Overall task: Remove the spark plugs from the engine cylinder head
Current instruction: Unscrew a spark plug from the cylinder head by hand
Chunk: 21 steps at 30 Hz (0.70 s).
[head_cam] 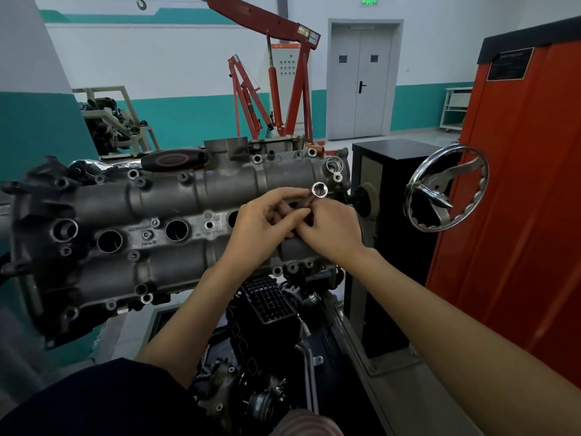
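Metal socket (319,189), both hands gripping, green exit sign (369,0)

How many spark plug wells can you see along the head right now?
3: two fully open wells and left of the hands, one partly behind the left hand. Another may be hidden under the hands.

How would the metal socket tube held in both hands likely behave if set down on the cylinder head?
The socket tube looks like rigid metal, so probably stiff and heavy for its size. Being round and shiny, it may roll off the curved cylinder head and feel slippery in the left hand and right hand.
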Motion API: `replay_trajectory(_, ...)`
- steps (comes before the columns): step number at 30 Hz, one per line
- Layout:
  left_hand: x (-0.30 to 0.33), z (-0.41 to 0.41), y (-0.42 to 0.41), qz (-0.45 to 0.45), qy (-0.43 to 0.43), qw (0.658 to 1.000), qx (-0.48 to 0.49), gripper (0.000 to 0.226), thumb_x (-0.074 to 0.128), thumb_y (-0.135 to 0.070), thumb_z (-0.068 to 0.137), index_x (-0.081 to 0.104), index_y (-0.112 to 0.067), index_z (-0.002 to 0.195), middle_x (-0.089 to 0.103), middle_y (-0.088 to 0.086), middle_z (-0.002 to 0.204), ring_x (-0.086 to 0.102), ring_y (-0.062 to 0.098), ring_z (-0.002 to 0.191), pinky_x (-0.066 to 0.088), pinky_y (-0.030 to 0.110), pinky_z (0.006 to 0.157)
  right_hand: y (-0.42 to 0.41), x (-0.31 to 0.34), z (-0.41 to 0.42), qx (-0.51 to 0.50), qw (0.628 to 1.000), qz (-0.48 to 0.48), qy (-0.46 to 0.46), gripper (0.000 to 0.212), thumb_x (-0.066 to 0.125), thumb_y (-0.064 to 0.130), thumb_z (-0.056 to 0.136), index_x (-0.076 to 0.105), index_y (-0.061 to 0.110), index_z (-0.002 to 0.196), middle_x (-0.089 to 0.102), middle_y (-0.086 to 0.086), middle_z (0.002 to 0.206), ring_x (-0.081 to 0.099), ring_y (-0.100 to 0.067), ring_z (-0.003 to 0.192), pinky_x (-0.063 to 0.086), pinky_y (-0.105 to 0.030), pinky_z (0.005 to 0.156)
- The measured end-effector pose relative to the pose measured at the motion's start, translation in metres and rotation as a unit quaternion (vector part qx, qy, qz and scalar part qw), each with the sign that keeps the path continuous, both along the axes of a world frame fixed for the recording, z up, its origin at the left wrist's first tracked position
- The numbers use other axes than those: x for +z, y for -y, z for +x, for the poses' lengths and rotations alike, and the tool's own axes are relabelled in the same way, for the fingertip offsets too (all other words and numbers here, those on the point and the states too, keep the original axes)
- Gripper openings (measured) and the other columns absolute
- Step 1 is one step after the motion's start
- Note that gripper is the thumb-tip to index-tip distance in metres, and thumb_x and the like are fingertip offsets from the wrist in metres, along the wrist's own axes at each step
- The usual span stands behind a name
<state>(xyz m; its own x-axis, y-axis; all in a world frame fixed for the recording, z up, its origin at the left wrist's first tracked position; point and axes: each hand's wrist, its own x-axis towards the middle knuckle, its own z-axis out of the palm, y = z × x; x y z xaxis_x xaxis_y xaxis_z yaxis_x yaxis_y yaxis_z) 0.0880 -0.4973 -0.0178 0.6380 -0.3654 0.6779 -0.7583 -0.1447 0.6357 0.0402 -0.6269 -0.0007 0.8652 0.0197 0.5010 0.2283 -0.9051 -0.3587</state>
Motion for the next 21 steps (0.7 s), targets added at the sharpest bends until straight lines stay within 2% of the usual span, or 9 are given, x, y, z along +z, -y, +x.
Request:
replay_trajectory(2,-0.0015,0.0002,-0.0012,-0.007,-0.005,1.0,-0.006,0.031,0.067,-0.013,0.085,0.064,-0.042,0.096,0.062,-0.005,0.067,0.062,0.02,0.058,0.051,0.022,0.055,0.0012,-0.0023,0.0027,0.004,1.0,0.024,0.011,0.032,0.053,0.029,0.092,0.051,0.008,0.116,0.063,-0.015,0.101,0.058,-0.032,0.091,0.044,-0.041,0.077)
replay_trajectory(4,-0.0015,-0.0004,-0.0011,-0.015,-0.014,1.0,-0.006,0.031,0.068,-0.011,0.084,0.064,-0.041,0.092,0.061,-0.004,0.064,0.059,0.012,0.054,0.046,0.015,0.053,0.0001,-0.0025,0.002,-0.001,1.0,0.023,0.018,0.034,0.055,0.029,0.091,0.05,0.008,0.117,0.063,-0.015,0.102,0.058,-0.032,0.091,0.045,-0.04,0.077)
replay_trajectory(7,-0.0012,-0.0014,-0.0004,-0.026,-0.025,0.999,-0.007,0.025,0.07,-0.012,0.081,0.065,-0.035,0.088,0.065,0.007,0.068,0.059,0.013,0.054,0.045,0.015,0.052,0.0004,-0.0037,0.0043,0.001,1.0,0.005,0.007,0.029,0.054,0.03,0.092,0.056,0.009,0.112,0.064,-0.015,0.101,0.059,-0.03,0.092,0.044,-0.039,0.078)
replay_trajectory(9,-0.001,-0.0015,-0.0002,-0.035,-0.027,0.999,-0.004,0.022,0.072,-0.013,0.08,0.064,-0.032,0.086,0.064,0.007,0.067,0.059,0.016,0.054,0.046,0.016,0.051,0.0004,-0.0036,0.006,-0.008,1.0,0.005,-0.006,0.024,0.05,0.028,0.093,0.061,0.01,0.105,0.064,-0.015,0.1,0.059,-0.029,0.093,0.044,-0.038,0.079)
replay_trajectory(14,-0.0013,-0.0004,-0.0001,-0.021,-0.026,0.999,0.001,0.017,0.072,-0.014,0.081,0.062,-0.026,0.089,0.061,0.008,0.069,0.06,0.027,0.061,0.056,0.039,0.06,0.0007,-0.0058,0.008,-0.022,1.0,-0.003,0.003,0.024,0.046,0.024,0.095,0.059,0.006,0.104,0.064,-0.015,0.099,0.058,-0.032,0.093,0.043,-0.039,0.078)
replay_trajectory(15,-0.0011,-0.0004,-0.0003,-0.022,-0.025,0.999,-0.003,0.019,0.071,-0.014,0.082,0.062,-0.029,0.091,0.061,0.007,0.069,0.06,0.029,0.063,0.057,0.038,0.06,0.0011,-0.0059,0.0082,-0.016,1.0,-0.003,0.013,0.024,0.046,0.024,0.095,0.057,0.006,0.107,0.063,-0.015,0.099,0.058,-0.032,0.092,0.043,-0.04,0.076)
replay_trajectory(18,-0.0011,0.0,-0.0011,-0.023,-0.018,1.0,-0.009,0.03,0.068,-0.014,0.084,0.062,-0.043,0.092,0.061,0.0,0.066,0.061,0.026,0.061,0.051,0.02,0.055,0.0007,-0.0047,0.0061,0.002,0.999,0.008,0.033,0.03,0.051,0.026,0.093,0.05,0.007,0.117,0.061,-0.012,0.106,0.057,-0.032,0.093,0.045,-0.039,0.076)
replay_trajectory(21,-0.0027,0.0002,-0.0011,-0.021,-0.014,1.0,-0.011,0.03,0.068,-0.014,0.083,0.063,-0.042,0.091,0.061,0.004,0.063,0.059,0.015,0.055,0.046,0.016,0.053,0.0006,-0.005,0.0062,0.003,0.999,0.017,0.039,0.036,0.057,0.027,0.09,0.048,0.007,0.119,0.061,-0.011,0.107,0.057,-0.031,0.093,0.045,-0.039,0.076)
